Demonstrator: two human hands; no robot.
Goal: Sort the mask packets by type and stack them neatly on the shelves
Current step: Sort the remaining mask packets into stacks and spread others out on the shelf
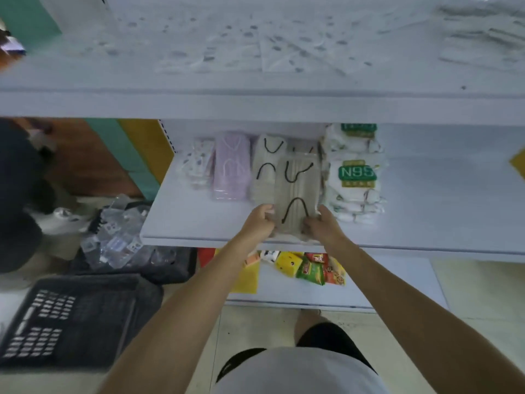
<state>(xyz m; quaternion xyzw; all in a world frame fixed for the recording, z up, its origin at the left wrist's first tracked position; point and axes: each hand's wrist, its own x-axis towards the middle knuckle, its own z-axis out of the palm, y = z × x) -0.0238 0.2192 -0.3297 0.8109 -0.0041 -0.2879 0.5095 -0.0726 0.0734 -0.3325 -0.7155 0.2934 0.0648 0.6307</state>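
Observation:
On the middle shelf (pixel 181 223) lies a row of mask stacks. From left: patterned white packets (pixel 199 163), lilac packets (pixel 231 169), beige packets with black ear loops (pixel 265 169), and white N95 packets (pixel 355 177) with green labels. My left hand (pixel 260 221) and my right hand (pixel 322 226) grip the two near corners of a beige mask packet (pixel 297 191), which lies lengthwise over the shelf's front part, between the beige stack and the N95 stack. The top shelf (pixel 85 78) carries blurred clear packets (pixel 255 44).
A black plastic crate (pixel 71 322) stands on the floor at lower left, with a bag of loose clear packets (pixel 113 237) behind it. Snack packets (pixel 309 265) lie on the lowest shelf. A person in dark clothes (pixel 17 194) is at the far left.

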